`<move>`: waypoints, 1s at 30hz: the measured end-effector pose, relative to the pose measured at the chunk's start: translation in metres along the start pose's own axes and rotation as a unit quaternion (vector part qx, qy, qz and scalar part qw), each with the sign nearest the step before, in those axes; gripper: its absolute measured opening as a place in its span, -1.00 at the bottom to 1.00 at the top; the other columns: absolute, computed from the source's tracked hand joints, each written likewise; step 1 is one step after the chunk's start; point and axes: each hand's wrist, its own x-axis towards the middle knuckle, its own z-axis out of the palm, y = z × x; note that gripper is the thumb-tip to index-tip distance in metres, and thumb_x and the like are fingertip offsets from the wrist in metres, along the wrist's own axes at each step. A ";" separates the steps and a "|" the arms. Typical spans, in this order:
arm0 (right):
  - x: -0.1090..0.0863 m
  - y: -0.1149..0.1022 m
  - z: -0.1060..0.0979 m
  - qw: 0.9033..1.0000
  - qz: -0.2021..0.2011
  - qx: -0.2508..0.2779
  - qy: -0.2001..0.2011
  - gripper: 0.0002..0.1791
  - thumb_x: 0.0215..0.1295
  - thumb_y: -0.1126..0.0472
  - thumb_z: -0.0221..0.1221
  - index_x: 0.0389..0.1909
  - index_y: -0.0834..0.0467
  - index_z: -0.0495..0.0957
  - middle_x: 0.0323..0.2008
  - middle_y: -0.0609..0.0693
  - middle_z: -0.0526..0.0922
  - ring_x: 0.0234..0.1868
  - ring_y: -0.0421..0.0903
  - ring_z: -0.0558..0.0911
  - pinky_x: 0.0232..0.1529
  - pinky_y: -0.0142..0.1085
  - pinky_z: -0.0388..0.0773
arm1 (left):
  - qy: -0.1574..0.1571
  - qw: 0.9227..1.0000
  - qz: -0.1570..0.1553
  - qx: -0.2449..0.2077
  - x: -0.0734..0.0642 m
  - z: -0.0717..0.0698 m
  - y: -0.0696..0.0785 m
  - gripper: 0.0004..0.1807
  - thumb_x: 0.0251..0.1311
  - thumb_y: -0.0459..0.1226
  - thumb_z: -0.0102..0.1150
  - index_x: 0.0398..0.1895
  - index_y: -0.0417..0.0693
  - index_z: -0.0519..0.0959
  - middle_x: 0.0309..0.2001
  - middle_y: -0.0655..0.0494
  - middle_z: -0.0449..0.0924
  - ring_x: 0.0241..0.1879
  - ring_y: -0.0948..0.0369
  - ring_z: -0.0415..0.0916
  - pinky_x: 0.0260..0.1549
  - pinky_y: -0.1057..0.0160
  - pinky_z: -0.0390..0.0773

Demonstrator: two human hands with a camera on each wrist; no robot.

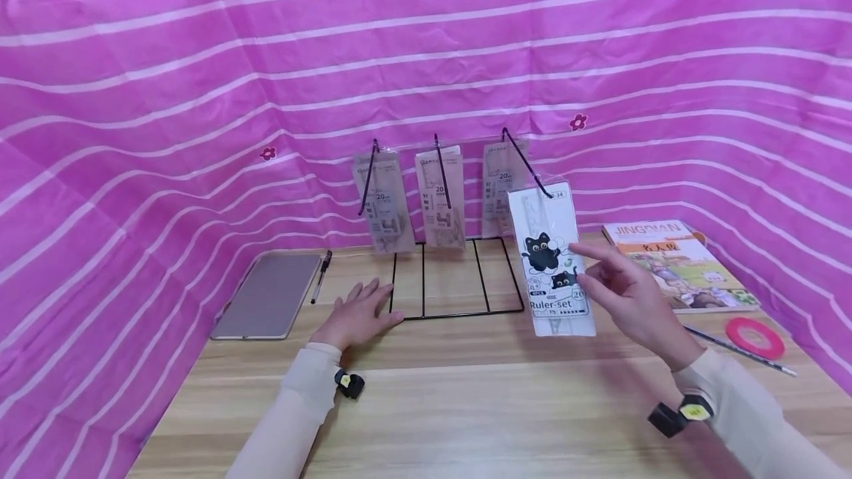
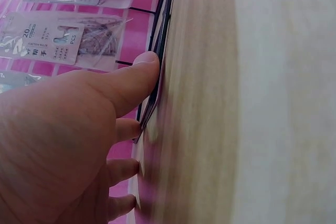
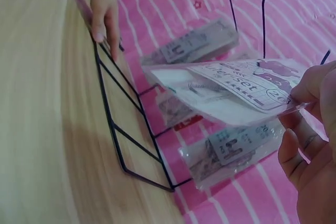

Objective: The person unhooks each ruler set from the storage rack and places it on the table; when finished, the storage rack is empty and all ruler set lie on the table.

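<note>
My right hand (image 1: 629, 294) pinches the right edge of a white ruler set packet (image 1: 554, 265) printed with black cats. Its top overlaps the tip of the rack's right hook in the head view. The black wire rack (image 1: 459, 315) stands on the table, and three grey ruler packets hang from it: one on the left (image 1: 387, 205), one in the middle (image 1: 441, 198) and one behind the right hook (image 1: 495, 187). With fingers spread, my left hand (image 1: 359, 315) rests at the left corner of the rack's base; its thumb (image 2: 144, 72) touches the wire.
A grey tablet (image 1: 269, 294) and a pen (image 1: 322, 277) lie at the left of the wooden table. To the right are books (image 1: 685, 265), a pink tape roll (image 1: 755, 337) and a pencil (image 1: 739, 350). Pink striped cloth (image 1: 426, 43) encloses the back and sides.
</note>
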 end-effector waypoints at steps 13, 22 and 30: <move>-0.054 -0.032 -0.024 0.999 -0.042 0.007 0.001 -0.36 0.25 0.72 0.17 0.37 0.34 0.50 0.00 -0.13 0.64 -0.21 -0.30 0.64 -0.30 -0.51 0.61 | -0.014 1.000 0.003 0.023 0.003 0.002 -0.002 -0.11 0.47 0.34 -0.05 0.71 0.20 0.09 0.73 -0.10 -0.15 0.68 -0.33 -0.24 0.46 -0.63 -0.23; -0.037 0.013 -0.059 0.990 0.096 -0.097 0.015 -0.51 0.50 0.34 0.23 0.40 0.16 0.51 -0.31 -0.10 0.68 -0.43 -0.31 0.59 -0.48 -0.42 0.53 | -0.015 1.000 0.006 0.023 0.006 -0.001 -0.003 -0.13 0.48 0.33 -0.04 0.71 0.20 0.11 0.73 -0.15 -0.14 0.67 -0.36 -0.25 0.44 -0.65 -0.22; 0.011 0.091 -0.062 0.968 0.202 -0.130 -0.077 -0.46 0.54 0.15 0.22 0.44 0.24 0.45 0.18 0.38 0.65 -0.18 -0.35 0.63 -0.29 -0.41 0.64 | -0.021 1.000 0.004 0.021 0.005 -0.001 -0.001 -0.14 0.48 0.32 -0.04 0.71 0.21 0.11 0.73 -0.15 -0.15 0.67 -0.36 -0.26 0.45 -0.64 -0.24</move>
